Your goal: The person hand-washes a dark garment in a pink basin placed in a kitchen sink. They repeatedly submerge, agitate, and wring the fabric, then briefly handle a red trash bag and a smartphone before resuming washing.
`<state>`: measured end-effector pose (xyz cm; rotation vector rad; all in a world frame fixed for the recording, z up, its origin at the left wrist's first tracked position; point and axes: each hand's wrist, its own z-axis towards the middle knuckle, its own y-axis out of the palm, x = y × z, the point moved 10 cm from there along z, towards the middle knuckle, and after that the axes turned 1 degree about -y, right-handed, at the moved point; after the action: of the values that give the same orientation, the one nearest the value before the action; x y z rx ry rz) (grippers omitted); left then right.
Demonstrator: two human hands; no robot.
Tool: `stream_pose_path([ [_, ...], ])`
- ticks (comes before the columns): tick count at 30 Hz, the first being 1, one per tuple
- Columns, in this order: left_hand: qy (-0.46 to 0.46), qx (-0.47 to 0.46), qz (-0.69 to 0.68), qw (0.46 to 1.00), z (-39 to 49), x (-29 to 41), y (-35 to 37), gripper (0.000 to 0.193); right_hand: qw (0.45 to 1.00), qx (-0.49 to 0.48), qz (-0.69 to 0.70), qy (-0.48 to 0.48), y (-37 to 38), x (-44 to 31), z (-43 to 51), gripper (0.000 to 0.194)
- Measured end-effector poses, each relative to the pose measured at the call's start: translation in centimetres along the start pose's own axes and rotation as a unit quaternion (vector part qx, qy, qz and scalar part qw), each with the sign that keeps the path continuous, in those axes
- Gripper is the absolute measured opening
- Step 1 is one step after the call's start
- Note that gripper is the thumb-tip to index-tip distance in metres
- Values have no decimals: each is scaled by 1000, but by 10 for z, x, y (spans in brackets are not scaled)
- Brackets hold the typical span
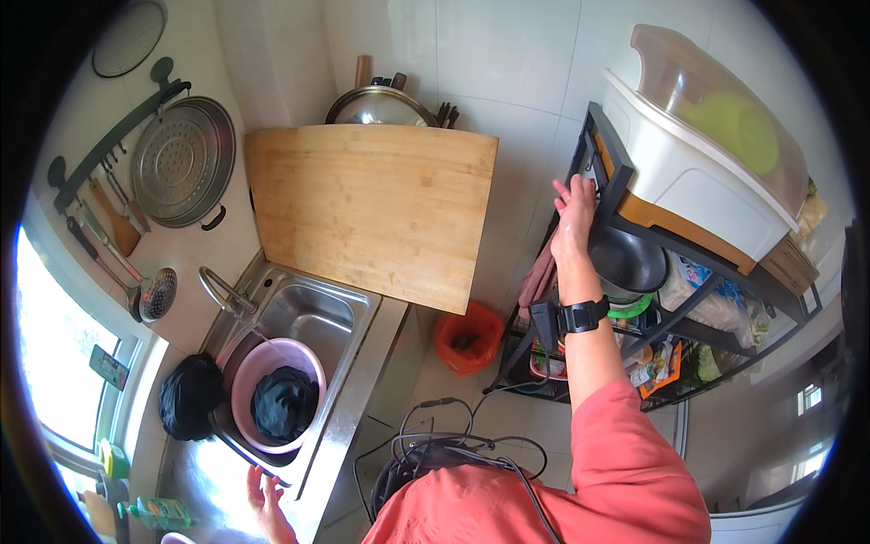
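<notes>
My left hand is held by the near edge of the steel sink, fingers apart, with nothing in it. Under the running tap a pink plastic basin sits in the sink, with dark wet cloth inside. Another bundle of black cloth lies on the sink's window-side edge. My right hand is stretched out beside the upper corner of a black metal shelf rack, its fingers spread and no object visible in it. Whether it touches the rack cannot be told. A reddish-brown cloth hangs just below it.
A large wooden board stands behind the sink. An orange-lined bin is on the floor beside the rack. The rack carries a lidded white box and a dark pan. Cables loop at my waist. Dish-soap bottle near the window.
</notes>
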<state>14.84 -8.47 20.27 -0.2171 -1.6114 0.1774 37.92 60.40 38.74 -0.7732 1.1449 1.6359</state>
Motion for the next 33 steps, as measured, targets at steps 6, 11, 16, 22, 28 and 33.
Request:
stream_pose_path([
  [6,8,-2,4,1000,-5,1,0,53,994,-24,-102,-40,0,-17,-12,69],
  [11,3,6,15,1000,-11,9,5,51,992,-54,-104,-35,13,-18,-6,69],
  [16,10,7,27,1000,-17,21,10,48,987,-105,-114,-31,26,-19,-2,68],
  [22,8,15,46,999,-22,23,10,50,981,-193,24,24,43,-10,-13,78],
  [28,73,-107,9,992,-17,77,54,41,894,-350,248,127,75,-21,-63,87],
  [33,187,-286,20,940,-27,163,144,36,769,-417,412,255,99,-60,-114,94],
])
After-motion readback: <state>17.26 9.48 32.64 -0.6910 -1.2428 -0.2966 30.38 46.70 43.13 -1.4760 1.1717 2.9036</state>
